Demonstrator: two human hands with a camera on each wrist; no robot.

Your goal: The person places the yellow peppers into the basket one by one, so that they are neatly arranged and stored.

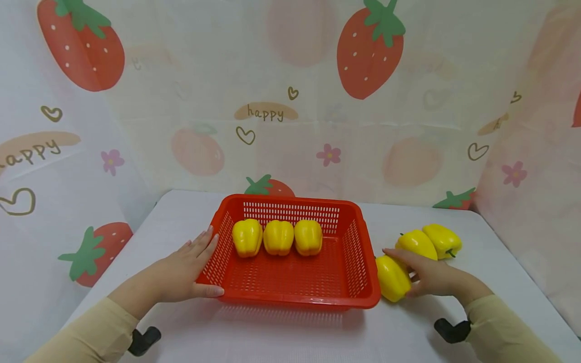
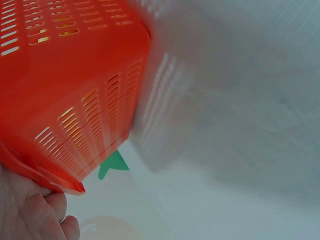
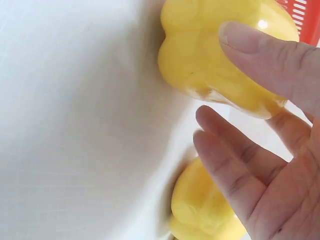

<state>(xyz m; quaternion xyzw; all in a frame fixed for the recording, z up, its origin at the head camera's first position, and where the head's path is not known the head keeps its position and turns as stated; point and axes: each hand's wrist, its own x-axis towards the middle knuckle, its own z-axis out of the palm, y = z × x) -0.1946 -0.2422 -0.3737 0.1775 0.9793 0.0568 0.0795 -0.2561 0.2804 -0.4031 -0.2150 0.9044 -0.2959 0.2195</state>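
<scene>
Three yellow bell peppers [image 1: 278,238] stand in a row toward the back left of a red plastic basket [image 1: 299,301]. My left hand [image 1: 183,269] rests on the basket's left rim, fingers extended along it and thumb at the near corner. Right of the basket, my right hand [image 1: 436,275] holds a yellow bell pepper [image 1: 391,279] between thumb and index finger, right beside the basket wall. In the right wrist view the thumb lies across that pepper [image 3: 200,50]. Two more yellow bell peppers [image 1: 442,240] lie just behind the right hand, one partly hidden by it.
Everything stands on a white-covered table [image 1: 272,343]. A fabric backdrop [image 1: 272,166] printed with strawberries, hearts and flowers rises behind the table and at both sides. Dark straps [image 1: 144,341] show under the wrists.
</scene>
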